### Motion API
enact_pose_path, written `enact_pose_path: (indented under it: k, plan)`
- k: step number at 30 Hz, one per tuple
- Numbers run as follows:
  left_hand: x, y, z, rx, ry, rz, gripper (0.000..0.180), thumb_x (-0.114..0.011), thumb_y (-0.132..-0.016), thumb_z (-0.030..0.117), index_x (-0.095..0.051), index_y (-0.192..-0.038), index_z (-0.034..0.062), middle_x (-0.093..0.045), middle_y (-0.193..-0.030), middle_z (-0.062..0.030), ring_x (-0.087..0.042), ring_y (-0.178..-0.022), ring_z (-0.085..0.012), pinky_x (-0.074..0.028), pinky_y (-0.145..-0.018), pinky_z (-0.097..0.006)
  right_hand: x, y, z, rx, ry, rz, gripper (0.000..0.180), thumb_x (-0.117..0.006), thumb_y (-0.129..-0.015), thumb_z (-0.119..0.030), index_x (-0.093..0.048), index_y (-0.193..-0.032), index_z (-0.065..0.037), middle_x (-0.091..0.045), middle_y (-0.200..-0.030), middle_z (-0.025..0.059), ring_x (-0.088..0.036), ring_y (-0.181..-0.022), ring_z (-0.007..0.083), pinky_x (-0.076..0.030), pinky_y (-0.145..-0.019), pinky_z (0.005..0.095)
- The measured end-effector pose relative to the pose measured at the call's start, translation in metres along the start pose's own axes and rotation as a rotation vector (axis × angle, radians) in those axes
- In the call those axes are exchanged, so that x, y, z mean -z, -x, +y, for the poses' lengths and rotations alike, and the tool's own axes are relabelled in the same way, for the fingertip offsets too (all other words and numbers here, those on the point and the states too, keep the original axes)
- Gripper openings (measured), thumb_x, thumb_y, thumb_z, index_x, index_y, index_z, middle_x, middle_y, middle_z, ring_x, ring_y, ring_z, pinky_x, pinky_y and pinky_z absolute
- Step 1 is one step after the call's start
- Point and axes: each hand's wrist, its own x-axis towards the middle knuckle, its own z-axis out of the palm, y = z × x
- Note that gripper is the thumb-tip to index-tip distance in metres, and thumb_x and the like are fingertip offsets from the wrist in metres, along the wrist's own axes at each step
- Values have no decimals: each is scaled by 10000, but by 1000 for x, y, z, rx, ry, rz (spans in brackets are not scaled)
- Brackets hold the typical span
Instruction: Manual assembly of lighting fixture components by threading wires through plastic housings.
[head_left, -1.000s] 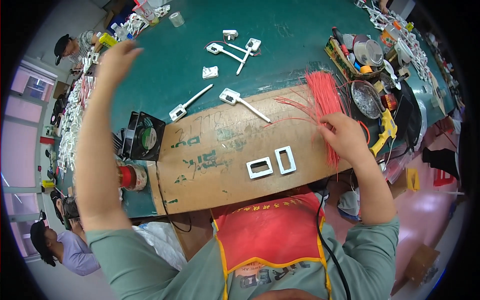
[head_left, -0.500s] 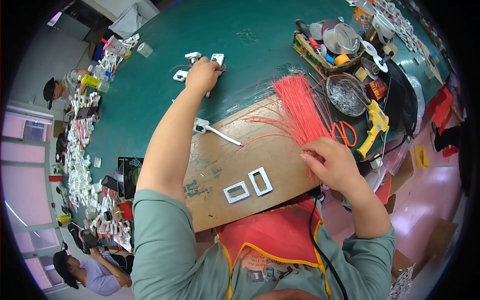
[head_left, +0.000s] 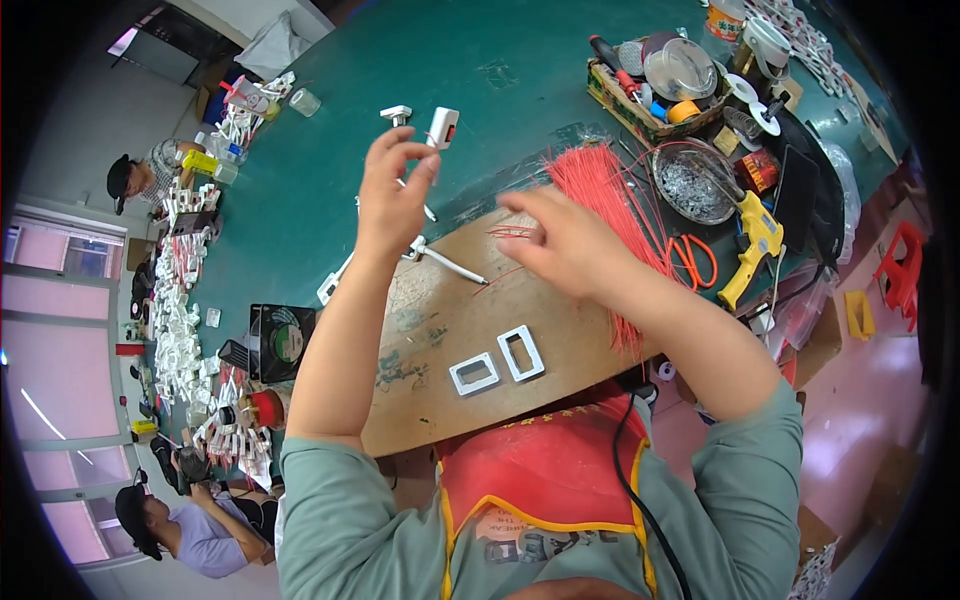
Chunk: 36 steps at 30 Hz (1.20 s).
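My left hand (head_left: pixel 392 195) is raised over the far edge of the brown board, its fingers bent and apart. Just beyond its fingertips is a small white plastic housing (head_left: pixel 445 127) with red inside; whether they touch, I cannot tell. Another white housing (head_left: pixel 397 114) lies farther left. My right hand (head_left: pixel 565 240) hovers over the board, thumb and forefinger apart. Thin red wire ends (head_left: pixel 513 232) show in that gap, beside the large red wire bundle (head_left: pixel 600 185). A white cable (head_left: pixel 455 264) lies below the hands. Two white rectangular frames (head_left: pixel 474 374) (head_left: pixel 521 353) rest nearer me.
Right of the bundle are orange-handled scissors (head_left: pixel 692 262), a yellow glue gun (head_left: pixel 755 245), a round metal dish (head_left: pixel 690 185) and a crowded box (head_left: pixel 625 100). A black fan (head_left: pixel 285 342) stands left. Two people work past the left edge, beside piled white parts (head_left: pixel 175 330).
My right hand has left the near end of the red bundle and moved left and away from me. My left hand has drawn back slightly, and the white housing beyond it has turned.
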Motion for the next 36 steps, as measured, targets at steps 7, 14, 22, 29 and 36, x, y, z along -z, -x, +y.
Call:
enact_pose_path:
  k: [7,14,22,29,36]
  plan:
    - [48,-12,55,228,973,103,217,-557,-936,147,-577,-1088,-7,-576,-1211,-135,-518,-1165,-257,-406,-974,-429,-12,-51,-30,71,-65,168,451,-652,-839,-300,-566,-1203,-48,-607,-1066,156,-603,-760,233,-492,-714,350]
    - [20,-44,13,251,833,-43,263,-555,-946,247,-599,-1118,52,-592,-1180,-94,-561,-1079,-199,-477,-872,-372,28,-8,-42,-92,-36,80,233,-606,-891,-249,-649,-980,-38,-628,-722,78,-585,-658,163,-451,-618,318]
    - [66,-148,-282,-207,-690,-131,481,-562,-889,164,-456,-1349,73,-463,-1350,-201,-432,-1258,-354,-326,-1063,-405,163,176,-55,-398,-324,601,222,-593,-920,-191,-641,-1084,-48,-634,-753,-29,-495,-597,6,-390,-535,169]
    - [-11,-174,-277,-12,-679,-412,342,-575,-895,222,-550,-1196,61,-618,-1079,-172,-586,-990,-341,-446,-869,-405,246,399,7,-872,157,1351,250,-606,-910,-227,-647,-1023,-8,-611,-719,5,-495,-592,39,-399,-540,183]
    - [24,-152,-243,-3,-830,-296,396,-566,-894,405,-603,-943,14,-646,-871,-164,-608,-796,-348,-463,-719,-423,251,533,133,-1249,220,1516,454,-676,-837,-321,-586,-1107,34,-565,-704,28,-466,-537,70,-329,-438,213]
